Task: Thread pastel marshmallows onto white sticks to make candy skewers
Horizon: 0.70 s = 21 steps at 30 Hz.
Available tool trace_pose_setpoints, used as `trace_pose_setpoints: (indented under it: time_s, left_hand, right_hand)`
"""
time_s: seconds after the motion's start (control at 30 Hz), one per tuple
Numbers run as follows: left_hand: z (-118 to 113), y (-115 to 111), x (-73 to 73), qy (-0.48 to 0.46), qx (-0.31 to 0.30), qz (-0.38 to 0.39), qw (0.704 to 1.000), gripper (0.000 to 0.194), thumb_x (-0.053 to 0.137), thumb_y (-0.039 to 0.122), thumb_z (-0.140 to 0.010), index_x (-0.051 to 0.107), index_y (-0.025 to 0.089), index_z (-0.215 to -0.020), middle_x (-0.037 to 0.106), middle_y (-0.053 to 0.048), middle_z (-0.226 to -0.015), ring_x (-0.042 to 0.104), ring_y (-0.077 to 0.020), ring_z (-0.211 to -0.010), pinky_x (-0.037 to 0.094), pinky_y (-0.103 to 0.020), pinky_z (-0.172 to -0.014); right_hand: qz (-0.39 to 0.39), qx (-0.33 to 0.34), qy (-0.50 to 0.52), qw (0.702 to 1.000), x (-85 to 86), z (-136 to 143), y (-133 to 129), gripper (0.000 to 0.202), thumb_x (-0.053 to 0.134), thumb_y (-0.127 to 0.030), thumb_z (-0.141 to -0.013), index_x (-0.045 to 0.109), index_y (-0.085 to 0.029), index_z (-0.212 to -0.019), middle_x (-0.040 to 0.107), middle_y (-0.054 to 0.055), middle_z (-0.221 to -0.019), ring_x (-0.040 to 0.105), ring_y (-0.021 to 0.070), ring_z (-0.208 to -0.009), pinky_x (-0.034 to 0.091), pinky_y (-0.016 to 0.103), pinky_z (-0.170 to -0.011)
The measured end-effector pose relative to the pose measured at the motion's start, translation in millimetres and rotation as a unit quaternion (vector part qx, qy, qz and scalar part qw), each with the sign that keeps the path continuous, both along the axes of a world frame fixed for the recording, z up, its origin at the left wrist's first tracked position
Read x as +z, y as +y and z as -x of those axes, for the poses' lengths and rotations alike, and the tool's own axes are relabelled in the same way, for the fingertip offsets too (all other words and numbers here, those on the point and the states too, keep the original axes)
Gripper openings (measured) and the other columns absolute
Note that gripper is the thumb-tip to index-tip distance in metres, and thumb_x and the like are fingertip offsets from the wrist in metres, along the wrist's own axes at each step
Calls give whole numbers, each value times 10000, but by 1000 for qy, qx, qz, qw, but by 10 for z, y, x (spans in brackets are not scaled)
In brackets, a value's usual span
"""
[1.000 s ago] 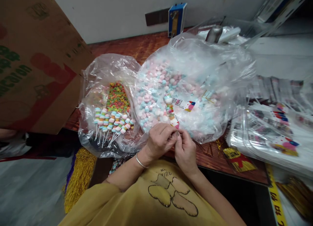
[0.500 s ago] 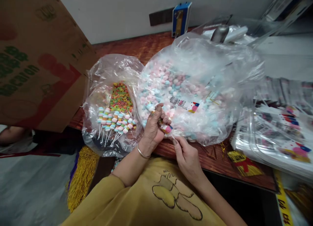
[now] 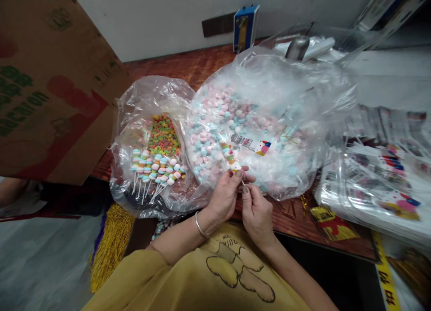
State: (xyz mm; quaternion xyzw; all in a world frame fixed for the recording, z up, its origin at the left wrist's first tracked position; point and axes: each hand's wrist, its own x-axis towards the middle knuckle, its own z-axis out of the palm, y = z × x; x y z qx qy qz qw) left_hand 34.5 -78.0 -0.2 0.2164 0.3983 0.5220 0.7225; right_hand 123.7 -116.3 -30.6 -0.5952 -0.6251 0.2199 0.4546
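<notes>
A marshmallow skewer [image 3: 228,154] in a clear printed wrapper slants up and left over the big plastic bag. My left hand [image 3: 225,192] is closed around the wrapper's lower end. Just below, my right hand [image 3: 258,216] pinches the white stick, its fingertips against those of the left. Under and beyond both hands spreads the large clear bag [image 3: 208,109] of pink, blue and white marshmallows. A flat printed wrapper [image 3: 251,144] lies on that bag, with gold twist ties [image 3: 288,136] to its right. Several finished skewers [image 3: 156,167] rest on the smaller bag at the left.
Ring-shaped gummies [image 3: 164,133] fill part of the left bag. A cardboard box [image 3: 50,91] stands at the left. Stacked printed wrappers [image 3: 380,185] and a gold tie packet [image 3: 333,223] lie at the right. A blue device [image 3: 246,29] stands by the wall.
Both hands have come together, the left moving right and down to the wrapper's lower end. More of the wrapped skewer now shows above the left hand. The view has shifted slightly.
</notes>
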Motion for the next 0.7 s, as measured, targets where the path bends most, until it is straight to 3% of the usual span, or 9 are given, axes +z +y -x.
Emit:
trace_pose_setpoints:
  time_s: [0.13,0.27,0.4,0.53,0.63,0.7]
  left_hand:
    - [16,-28,-42,25,-20,16,999,363,811,476,-751,723,138,-850,758,-95,-935,691,-186,-874,515,-307,-824]
    - [16,-64,-91,75,-13,-20,997,292,803,438,-769,749,152,-750,746,-115,-1135,677,-193,-974,503,-315,-897]
    - [39,-142,-144,125,-32,-50,990,337,719,486,-845,764,154,-808,763,-98,-989,668,-186,-878,512,-316,-833]
    - [61,-199,-136,130,-52,-30,990,385,720,522,-834,702,146,-752,691,-31,-750,599,-134,-700,490,-272,-713]
    - [71,-182,-95,103,-14,-53,993,295,715,462,-855,692,176,-926,676,2,-808,588,-114,-720,484,-251,-734]
    - [87,-147,-72,109,13,-69,992,245,735,403,-843,664,183,-928,660,15,-819,585,-106,-738,479,-237,-749]
  right_hand:
    - [-14,-19,-32,999,-54,6,-31,279,401,-308,-1041,639,-188,-957,708,49,-771,631,166,-591,411,257,-565]
    - [-30,-27,-45,998,-47,29,-55,270,402,-295,-1043,631,-188,-948,695,42,-738,619,164,-564,391,256,-542]
    - [-27,-33,-19,999,3,34,-41,265,405,-295,-1048,634,-186,-971,709,47,-777,642,164,-609,411,252,-562]
    - [-27,-28,11,999,13,-1,-10,273,412,-315,-1047,637,-195,-947,704,28,-777,626,146,-604,432,243,-588]
    - [-30,-27,-3,999,-13,-27,-11,270,423,-318,-1044,637,-190,-941,696,26,-759,616,141,-582,425,240,-572]
    - [-30,-31,-9,999,-27,-34,-20,263,421,-310,-1044,636,-188,-957,703,35,-769,634,149,-603,436,243,-581]
